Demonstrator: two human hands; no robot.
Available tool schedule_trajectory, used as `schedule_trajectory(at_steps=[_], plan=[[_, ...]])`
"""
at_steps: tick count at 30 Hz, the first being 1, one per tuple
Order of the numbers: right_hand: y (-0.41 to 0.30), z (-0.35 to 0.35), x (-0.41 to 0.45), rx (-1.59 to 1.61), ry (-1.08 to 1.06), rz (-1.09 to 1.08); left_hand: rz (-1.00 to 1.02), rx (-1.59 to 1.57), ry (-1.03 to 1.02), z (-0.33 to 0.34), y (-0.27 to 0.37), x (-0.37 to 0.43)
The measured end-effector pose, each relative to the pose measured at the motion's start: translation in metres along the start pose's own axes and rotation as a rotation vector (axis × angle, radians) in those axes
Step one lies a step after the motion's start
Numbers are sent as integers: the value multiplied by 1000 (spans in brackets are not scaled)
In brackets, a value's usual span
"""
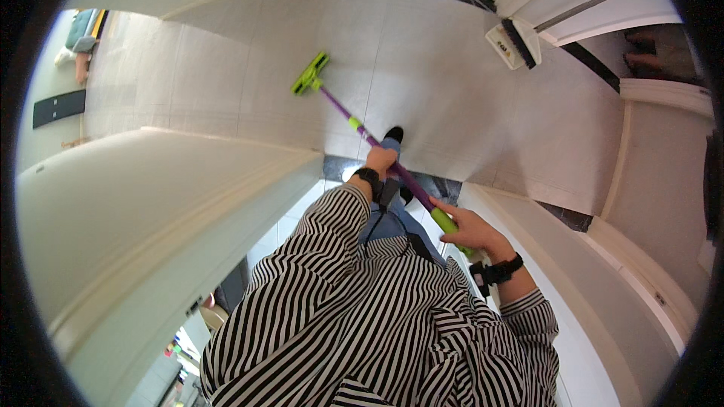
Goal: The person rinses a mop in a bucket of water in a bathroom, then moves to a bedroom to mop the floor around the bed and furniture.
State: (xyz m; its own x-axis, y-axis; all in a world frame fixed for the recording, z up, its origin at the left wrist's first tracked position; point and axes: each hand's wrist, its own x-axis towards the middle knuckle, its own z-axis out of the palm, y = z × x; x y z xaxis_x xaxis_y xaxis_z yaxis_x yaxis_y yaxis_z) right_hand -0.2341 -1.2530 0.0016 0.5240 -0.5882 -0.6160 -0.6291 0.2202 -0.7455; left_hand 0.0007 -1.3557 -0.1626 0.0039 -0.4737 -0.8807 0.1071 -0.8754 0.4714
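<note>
My left hand is wrapped around the purple pole of a mop, partway along its length. Higher on the pole, my right hand holds the lime-green grip near its end. The pole slants away from me to the far left. At its end, the flat green mop head rests on the pale tiled floor; its underside is hidden. My dark shoe shows just beyond my left hand.
A white dustpan with a dark-bristled brush lies by the far right doorway. Close on my left is a pale wall corner, and a door frame stands on my right. Dark stone threshold crosses the floor at my feet.
</note>
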Motion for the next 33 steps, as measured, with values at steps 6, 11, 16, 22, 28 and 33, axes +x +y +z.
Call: schedule_trajectory(at_steps=[6,11,16,22,28,33], plan=[[-13,-45,-71,-288,13,219,920,1165,-405,18,-89,49],[-18,-76,-102,-424,183,271,651,1092,-649,67,-51,-12],[-29,-135,-111,-476,234,305,-286,-276,-233,127,-21,-20],[15,-119,-79,-294,280,187,729,1009,-279,93,-36,39],[41,-139,-99,-272,237,321,-259,41,-236,162,-13,29],[60,-224,-174,-215,275,423,201,473,-663,264,-12,22]])
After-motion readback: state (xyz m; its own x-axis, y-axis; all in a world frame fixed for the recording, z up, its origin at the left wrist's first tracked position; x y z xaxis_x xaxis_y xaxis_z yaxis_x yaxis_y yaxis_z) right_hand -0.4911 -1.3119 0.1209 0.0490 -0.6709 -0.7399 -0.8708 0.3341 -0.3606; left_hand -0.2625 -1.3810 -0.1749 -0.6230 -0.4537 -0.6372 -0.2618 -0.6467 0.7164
